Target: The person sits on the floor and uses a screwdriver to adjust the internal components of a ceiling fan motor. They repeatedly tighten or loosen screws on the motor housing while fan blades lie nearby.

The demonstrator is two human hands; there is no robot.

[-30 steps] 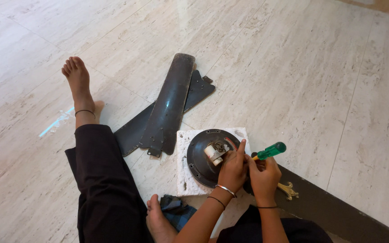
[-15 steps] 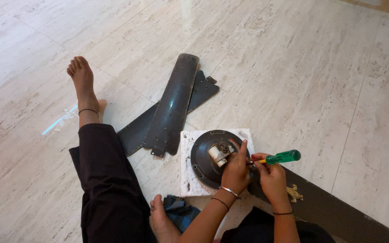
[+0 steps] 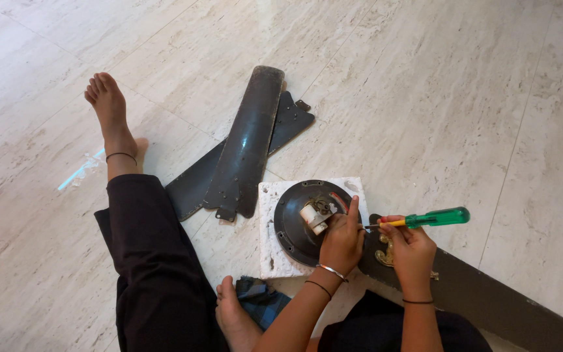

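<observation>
The right hand [image 3: 412,251] grips a green-handled screwdriver [image 3: 425,219], its tip pointing left toward the left hand [image 3: 341,240]; that hand rests curled on the near right edge of the dark round fan motor [image 3: 298,221]. The motor sits on a white foam block [image 3: 268,254] on the floor; two detached fan blades [image 3: 242,153] lie stacked just beyond it to the left; a third blade [image 3: 490,300] lies under the right hand.
</observation>
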